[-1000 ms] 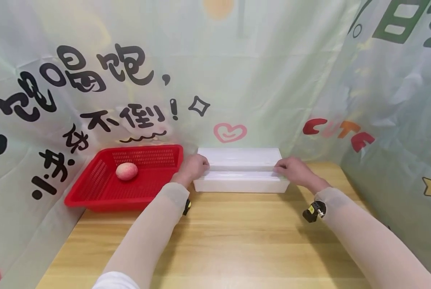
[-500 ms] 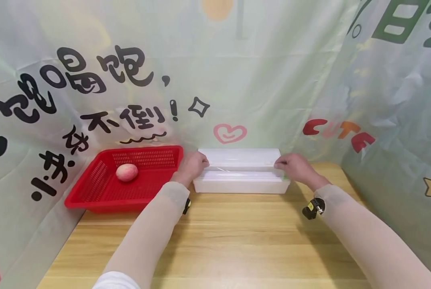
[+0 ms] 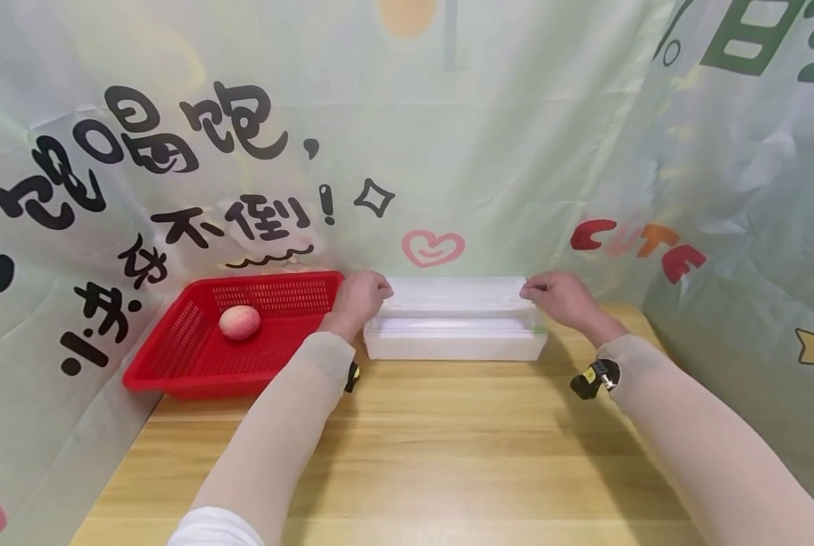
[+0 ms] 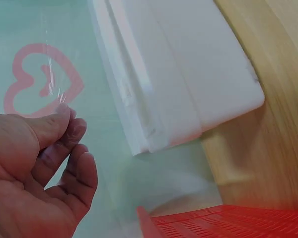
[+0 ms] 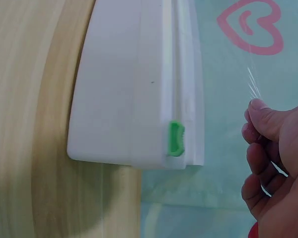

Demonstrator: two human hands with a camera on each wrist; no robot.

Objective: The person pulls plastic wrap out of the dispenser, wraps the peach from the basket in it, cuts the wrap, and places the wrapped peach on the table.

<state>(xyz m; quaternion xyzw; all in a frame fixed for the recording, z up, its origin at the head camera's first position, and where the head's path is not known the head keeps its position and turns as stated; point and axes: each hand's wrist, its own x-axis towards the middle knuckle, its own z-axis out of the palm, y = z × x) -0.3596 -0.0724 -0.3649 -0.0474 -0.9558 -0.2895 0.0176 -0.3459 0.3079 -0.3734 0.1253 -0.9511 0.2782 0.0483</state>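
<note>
A long white box (image 3: 455, 348) with its lid (image 3: 455, 290) raised stands near the back of the wooden table. Clear film (image 4: 50, 74) runs taut between the two hands above the box. My left hand (image 3: 359, 301) pinches one corner of it between thumb and forefinger at the box's left end. At the right end my right hand (image 3: 565, 299) pinches the other corner; creases in the film (image 5: 253, 83) fan out from the thumb. A small green slider (image 5: 176, 139) sits on the box's edge, on the right-hand side.
A red basket (image 3: 226, 390) stands left of the box, close to the left forearm, with a pinkish round fruit (image 3: 239, 323) in it. A printed cloth (image 3: 489, 152) hangs behind the table (image 3: 448, 455) and along both sides.
Both hands have risen slightly and moved back from the box's front, drawing the film with them. The green slider now shows at the box's right end.
</note>
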